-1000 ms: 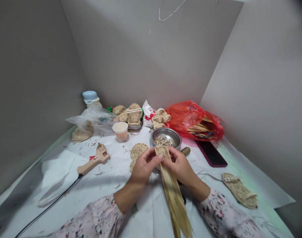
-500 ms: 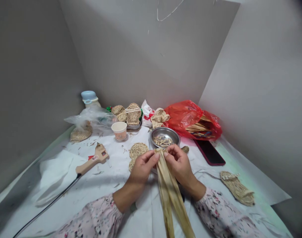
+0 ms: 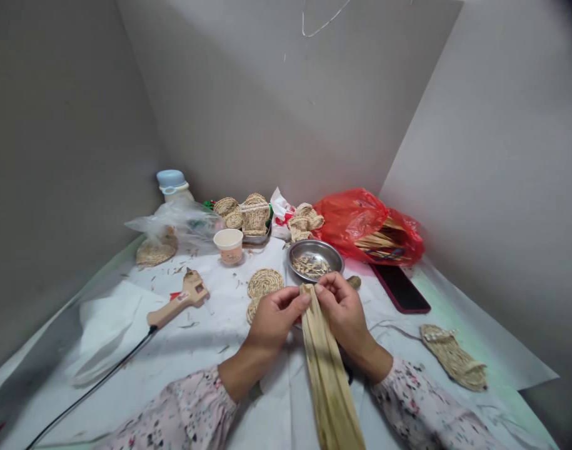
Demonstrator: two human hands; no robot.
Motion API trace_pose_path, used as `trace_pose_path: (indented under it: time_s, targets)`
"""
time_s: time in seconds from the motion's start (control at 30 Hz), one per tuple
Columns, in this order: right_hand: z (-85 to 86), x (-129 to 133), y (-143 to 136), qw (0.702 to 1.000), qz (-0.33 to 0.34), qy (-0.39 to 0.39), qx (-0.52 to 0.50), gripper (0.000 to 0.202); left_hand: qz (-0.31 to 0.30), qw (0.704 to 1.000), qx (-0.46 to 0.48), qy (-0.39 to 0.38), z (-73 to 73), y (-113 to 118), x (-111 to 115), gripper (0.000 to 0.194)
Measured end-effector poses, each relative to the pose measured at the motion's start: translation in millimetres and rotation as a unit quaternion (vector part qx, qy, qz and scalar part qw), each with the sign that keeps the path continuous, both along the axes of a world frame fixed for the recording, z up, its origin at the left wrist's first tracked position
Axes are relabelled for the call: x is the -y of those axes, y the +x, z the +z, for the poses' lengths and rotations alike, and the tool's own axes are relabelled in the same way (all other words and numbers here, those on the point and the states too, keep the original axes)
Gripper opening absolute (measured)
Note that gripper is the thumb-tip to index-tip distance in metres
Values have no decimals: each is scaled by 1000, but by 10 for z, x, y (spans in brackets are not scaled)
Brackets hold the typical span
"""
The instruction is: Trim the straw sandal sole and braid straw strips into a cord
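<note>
A long, pale dried leaf strip hangs down toward me from its far end, which both hands pinch. My left hand grips the left corner of that end between thumb and forefinger. On the opposite corner, my right hand is closed in the same kind of pinch. The strip lies spread fairly flat, with lengthwise creases. Just beyond the fingers stands a steel bowl with small dried scraps in it. Coiled woven rounds lie beside my left hand, the lower one partly hidden.
A glue gun with a black cord lies at left, near a paper cup. Behind are woven pieces and a red plastic bag of dried strips. A phone and a small woven slipper lie at right.
The strip hung as two separate folds before; now it appears as one broader, flatter band. Both hands keep their pinch at its far end. The whole view has shifted slightly.
</note>
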State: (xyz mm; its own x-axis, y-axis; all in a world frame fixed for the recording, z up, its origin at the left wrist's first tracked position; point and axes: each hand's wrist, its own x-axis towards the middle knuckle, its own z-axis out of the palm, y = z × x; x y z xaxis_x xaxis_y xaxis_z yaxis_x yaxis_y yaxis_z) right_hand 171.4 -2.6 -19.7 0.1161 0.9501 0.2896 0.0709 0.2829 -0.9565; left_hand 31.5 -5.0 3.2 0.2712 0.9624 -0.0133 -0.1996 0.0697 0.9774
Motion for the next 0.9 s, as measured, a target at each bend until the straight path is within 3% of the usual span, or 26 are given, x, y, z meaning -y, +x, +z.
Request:
trace_pose_path:
  time_s: [0.17,0.3,0.6,0.9]
  targets:
    - [-3,-3,25,1000,4,12,2,15,-5,1000,-21,18,-13,-7,-14,36]
    - [6,2,8,1000,21,15,14,14,6,999,-37,37,-17,-19,-24,32]
    - [57,-33,8,996,60,-59,-28,19,7,998,-63,25,-49,-26,-60,25]
    - [-15,-17,-41,999,-6,-30,33,18,1,988,-120,100,-99,-31,-71,30]
